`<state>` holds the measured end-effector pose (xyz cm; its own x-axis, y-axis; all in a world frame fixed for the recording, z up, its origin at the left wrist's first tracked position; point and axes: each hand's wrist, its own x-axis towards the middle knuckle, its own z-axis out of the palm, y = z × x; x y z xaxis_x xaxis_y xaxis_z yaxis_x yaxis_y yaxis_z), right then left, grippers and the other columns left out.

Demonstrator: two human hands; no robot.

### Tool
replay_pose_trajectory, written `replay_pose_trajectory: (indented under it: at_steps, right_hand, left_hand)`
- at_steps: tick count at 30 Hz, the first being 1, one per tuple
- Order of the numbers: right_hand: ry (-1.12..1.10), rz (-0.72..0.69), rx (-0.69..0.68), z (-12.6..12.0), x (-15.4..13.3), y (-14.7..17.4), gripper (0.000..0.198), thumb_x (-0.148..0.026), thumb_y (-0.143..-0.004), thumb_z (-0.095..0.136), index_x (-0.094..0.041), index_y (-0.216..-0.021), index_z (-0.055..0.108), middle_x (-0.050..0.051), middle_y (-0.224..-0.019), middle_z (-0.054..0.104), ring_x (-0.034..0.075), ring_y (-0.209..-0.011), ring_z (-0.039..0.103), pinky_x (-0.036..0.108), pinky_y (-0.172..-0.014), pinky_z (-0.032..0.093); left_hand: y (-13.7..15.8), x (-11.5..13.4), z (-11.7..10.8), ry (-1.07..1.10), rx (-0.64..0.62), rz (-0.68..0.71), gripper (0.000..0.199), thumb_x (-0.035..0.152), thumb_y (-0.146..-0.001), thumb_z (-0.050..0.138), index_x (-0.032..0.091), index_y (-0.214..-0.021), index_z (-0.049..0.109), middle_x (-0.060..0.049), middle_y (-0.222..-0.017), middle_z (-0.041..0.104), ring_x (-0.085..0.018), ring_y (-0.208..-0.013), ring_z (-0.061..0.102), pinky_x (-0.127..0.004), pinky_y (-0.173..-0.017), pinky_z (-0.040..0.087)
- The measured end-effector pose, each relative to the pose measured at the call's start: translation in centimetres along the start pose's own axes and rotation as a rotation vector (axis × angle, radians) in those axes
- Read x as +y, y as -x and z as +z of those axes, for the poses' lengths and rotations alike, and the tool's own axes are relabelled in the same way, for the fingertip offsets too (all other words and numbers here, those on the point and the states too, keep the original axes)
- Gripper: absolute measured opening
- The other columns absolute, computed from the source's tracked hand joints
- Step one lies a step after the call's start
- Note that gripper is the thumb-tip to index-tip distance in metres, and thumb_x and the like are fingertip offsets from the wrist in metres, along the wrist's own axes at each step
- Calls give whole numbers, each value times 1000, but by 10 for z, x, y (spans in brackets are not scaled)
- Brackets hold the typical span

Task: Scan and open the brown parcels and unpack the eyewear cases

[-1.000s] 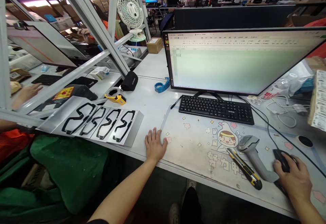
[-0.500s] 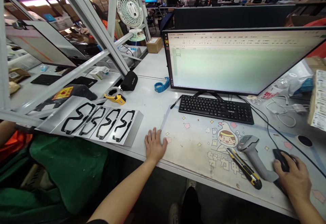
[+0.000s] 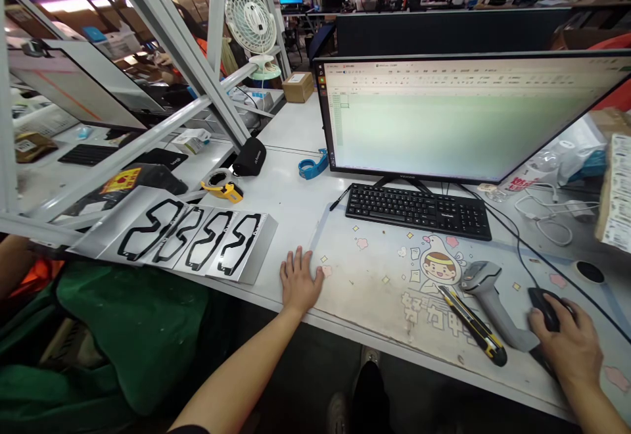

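Observation:
My left hand (image 3: 300, 281) lies flat on the desk near its front edge, fingers spread and holding nothing. Just left of it, several silver boxes (image 3: 246, 250) with black outline prints lean in a row. At the right, my right hand (image 3: 569, 342) is wrapped over a black computer mouse (image 3: 545, 309) on the printed desk mat (image 3: 365, 296). A grey barcode scanner (image 3: 497, 306) lies beside that hand, and a yellow and black utility knife (image 3: 473, 325) rests next to the scanner. A monitor (image 3: 444, 118) showing a spreadsheet stands behind the black keyboard (image 3: 419, 210).
A blue tape dispenser (image 3: 313, 166), a yellow tape dispenser (image 3: 224, 187) and a black case (image 3: 250, 156) sit toward the back left. Metal frame bars (image 3: 187, 52) rise at the left, with a fan (image 3: 251, 21) on them. A green bag (image 3: 133, 329) hangs below the desk edge.

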<state>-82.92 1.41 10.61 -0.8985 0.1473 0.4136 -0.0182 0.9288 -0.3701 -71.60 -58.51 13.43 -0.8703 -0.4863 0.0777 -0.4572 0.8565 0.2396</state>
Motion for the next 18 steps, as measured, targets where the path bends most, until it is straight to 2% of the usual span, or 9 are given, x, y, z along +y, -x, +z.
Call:
replay_pose_trajectory:
  at_steps: [2,8,16,18]
  right_hand:
    - [-5,-18,52,0,-3,1,65,-57,-92,54,-27,-147,71,12,-154,60,53,-143,60,64,-120,49]
    - [6,-21,76,1,-1,2,61,-57,-92,55,-25,-140,76,12,-153,63,52,-142,62,64,-119,51]
    - [3,-11,65,0,-1,3,62,-50,-88,57,-30,-145,72,10,-151,63,52,-141,62,64,-114,52]
    - [17,3,17,0,0,3,67,-48,-86,55,-30,-150,67,11,-154,59,53,-143,58,65,-114,51]
  left_hand:
    - [0,0,0,1,-5,0,58,38,-105,53,14,-156,63,-15,-176,45,-42,-165,34,-65,-135,27]
    - [-1,0,-1,9,-15,-3,58,38,-104,54,14,-156,63,-15,-176,44,-42,-166,33,-65,-135,27]
    - [-1,-1,0,17,-3,-5,57,38,-104,54,15,-155,64,-16,-176,45,-42,-166,33,-65,-135,26]
    - [0,-1,0,19,-3,-4,57,38,-104,54,14,-155,64,-16,-176,45,-43,-166,34,-65,-135,27]
